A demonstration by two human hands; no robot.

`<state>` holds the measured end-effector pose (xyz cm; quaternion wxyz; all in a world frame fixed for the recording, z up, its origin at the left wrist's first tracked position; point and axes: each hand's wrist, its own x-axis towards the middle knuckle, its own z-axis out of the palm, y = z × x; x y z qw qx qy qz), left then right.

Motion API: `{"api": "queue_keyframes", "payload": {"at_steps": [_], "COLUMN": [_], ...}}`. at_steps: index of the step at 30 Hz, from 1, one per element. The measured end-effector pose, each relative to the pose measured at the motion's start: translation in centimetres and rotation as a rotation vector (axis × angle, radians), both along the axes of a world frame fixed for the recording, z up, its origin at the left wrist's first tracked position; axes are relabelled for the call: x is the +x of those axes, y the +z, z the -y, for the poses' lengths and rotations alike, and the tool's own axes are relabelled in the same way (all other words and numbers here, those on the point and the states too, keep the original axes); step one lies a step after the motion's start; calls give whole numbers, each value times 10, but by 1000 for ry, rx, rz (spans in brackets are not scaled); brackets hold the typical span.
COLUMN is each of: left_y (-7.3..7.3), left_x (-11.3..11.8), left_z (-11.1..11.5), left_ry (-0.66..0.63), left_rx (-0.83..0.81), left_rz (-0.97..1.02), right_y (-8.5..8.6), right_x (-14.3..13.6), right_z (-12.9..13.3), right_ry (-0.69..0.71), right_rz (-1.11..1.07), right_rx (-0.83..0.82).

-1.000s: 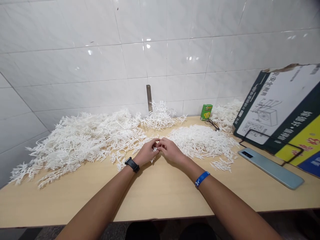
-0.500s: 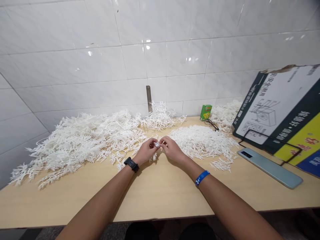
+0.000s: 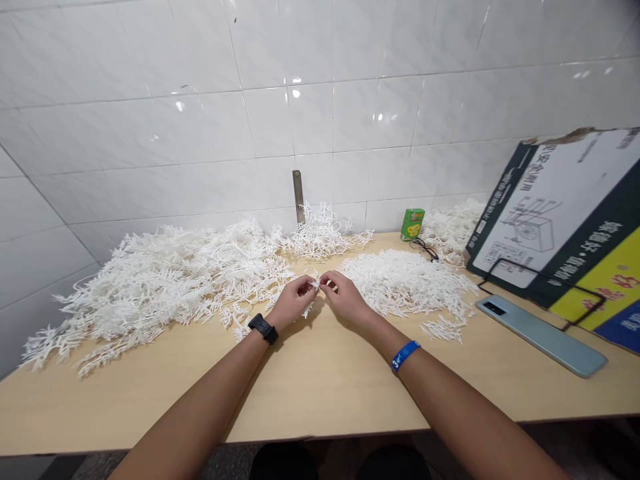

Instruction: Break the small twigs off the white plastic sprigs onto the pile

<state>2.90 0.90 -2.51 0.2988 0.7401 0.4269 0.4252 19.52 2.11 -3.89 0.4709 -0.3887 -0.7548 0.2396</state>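
Note:
My left hand [image 3: 291,302], with a black watch at the wrist, pinches a small white branched piece [image 3: 315,283] near the middle of the table. Close against it from the right, my right hand [image 3: 344,297] has thumb and forefinger closed on the same piece. A blue band circles my right wrist. To the left lies a large tangled heap of white branched pieces [image 3: 175,273]. A flatter pile of small white pieces [image 3: 405,283] is just right of my hands. The fingertips hide part of the held piece.
Behind my hands is a smaller white cluster [image 3: 323,233], with a metal ruler [image 3: 299,197] against the tiled wall. A green box [image 3: 412,225], black glasses [image 3: 425,250], a phone [image 3: 543,335], a black wire stand [image 3: 545,275] and a large printed carton [image 3: 560,227] stand or lie rightward.
The white piece between my fingertips has turned and sits slightly higher. Both hands have barely moved and still hold it.

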Motion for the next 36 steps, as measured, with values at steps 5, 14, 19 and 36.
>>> {"api": "queue_keyframes", "payload": {"at_steps": [5,14,19,36], "left_y": [0,-1,-2,-2], "left_x": [0,-1,0,0], "left_z": [0,-2,-4,-3], "left_ry": [-11,-18,-39,2], "left_rx": [-6,-5,2,19], "left_rz": [2,8,0,-7], "right_y": [-3,-3,-2,2], "right_x": [-1,-1,0,0], "right_z": [-1,0,-1,3], "right_ry": [-24,-49,-57,-49], "right_rz": [37,23,23,-11], "right_rx": [2,8,19,12]}}
